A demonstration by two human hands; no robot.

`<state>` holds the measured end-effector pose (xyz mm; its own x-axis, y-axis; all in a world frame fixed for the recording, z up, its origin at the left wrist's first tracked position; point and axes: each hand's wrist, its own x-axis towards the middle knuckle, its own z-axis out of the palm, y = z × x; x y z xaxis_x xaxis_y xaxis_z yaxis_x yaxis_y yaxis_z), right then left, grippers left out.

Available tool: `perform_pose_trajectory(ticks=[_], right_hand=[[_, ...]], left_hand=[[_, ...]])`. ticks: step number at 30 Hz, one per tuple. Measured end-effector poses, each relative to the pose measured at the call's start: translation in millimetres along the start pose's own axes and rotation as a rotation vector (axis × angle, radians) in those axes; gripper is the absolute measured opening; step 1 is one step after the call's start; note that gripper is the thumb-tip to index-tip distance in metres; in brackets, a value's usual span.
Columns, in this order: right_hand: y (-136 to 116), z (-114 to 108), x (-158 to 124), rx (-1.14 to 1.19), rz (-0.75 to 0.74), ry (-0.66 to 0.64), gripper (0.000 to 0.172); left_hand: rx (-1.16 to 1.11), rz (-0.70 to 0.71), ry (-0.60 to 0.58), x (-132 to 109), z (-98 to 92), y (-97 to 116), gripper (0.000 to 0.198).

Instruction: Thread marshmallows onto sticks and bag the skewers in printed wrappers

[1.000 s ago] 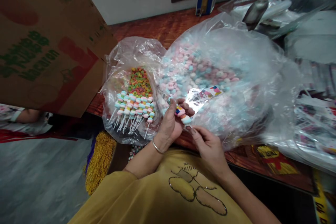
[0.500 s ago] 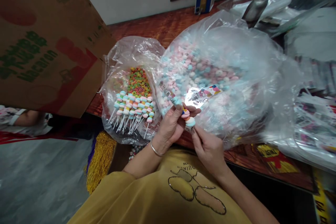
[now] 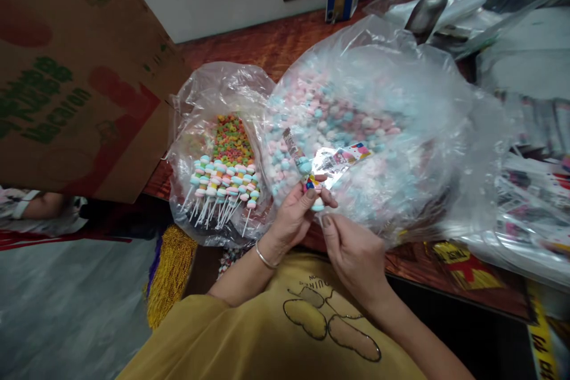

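My left hand (image 3: pixel 296 214), with a bangle at the wrist, grips a narrow printed wrapper (image 3: pixel 291 145) and the marshmallow candy stick (image 3: pixel 317 204) partly inside it. A pale blue candy piece shows through the wrapper above my fingers. Below the thumb, a white and blue piece sticks out. Thumb and finger of my right hand (image 3: pixel 354 243) pinch the stick's lower end, which they mostly hide. Just beyond my hands, a silvery wrapper (image 3: pixel 341 160) lies on the big clear bag (image 3: pixel 427 89) of pastel marshmallows.
Left of my hands, a clear bag (image 3: pixel 236 74) holds colourful candy rings (image 3: pixel 231 139) and several candy sticks (image 3: pixel 222 181). A cardboard box (image 3: pixel 84 101) stands at the left, near another person's arm (image 3: pixel 44 206). Stacked wrappers (image 3: pixel 529 208) and a metal scoop (image 3: pixel 426 15) lie to the right.
The candy stick has gone further up into the wrapper, so less of it shows below my left hand. My right hand stays at the stick's lower end. The view has shifted slightly.
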<state>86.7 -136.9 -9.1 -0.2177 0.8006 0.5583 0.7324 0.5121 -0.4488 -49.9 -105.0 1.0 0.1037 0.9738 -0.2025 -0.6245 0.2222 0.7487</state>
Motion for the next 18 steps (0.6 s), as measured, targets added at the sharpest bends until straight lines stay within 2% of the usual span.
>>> perform_pose_trajectory(ticks=[5, 7, 11, 18], right_hand=[[14, -14, 21, 0.044, -0.028, 0.099, 0.008], [19, -10, 27, 0.06, -0.08, 0.115, 0.011], [23, -4, 30, 0.045, -0.137, 0.124, 0.012], [29, -7, 26, -0.068, -0.227, 0.126, 0.02]], left_hand=[[0.028, -0.137, -0.029, 0, -6.2, 1, 0.058], [0.035, -0.163, -0.05, -2, -4.6, 0, 0.06], [0.051, -0.198, -0.085, -5, -1.4, -2, 0.051], [0.084, -0.281, -0.087, -8, 1.7, 4, 0.041]])
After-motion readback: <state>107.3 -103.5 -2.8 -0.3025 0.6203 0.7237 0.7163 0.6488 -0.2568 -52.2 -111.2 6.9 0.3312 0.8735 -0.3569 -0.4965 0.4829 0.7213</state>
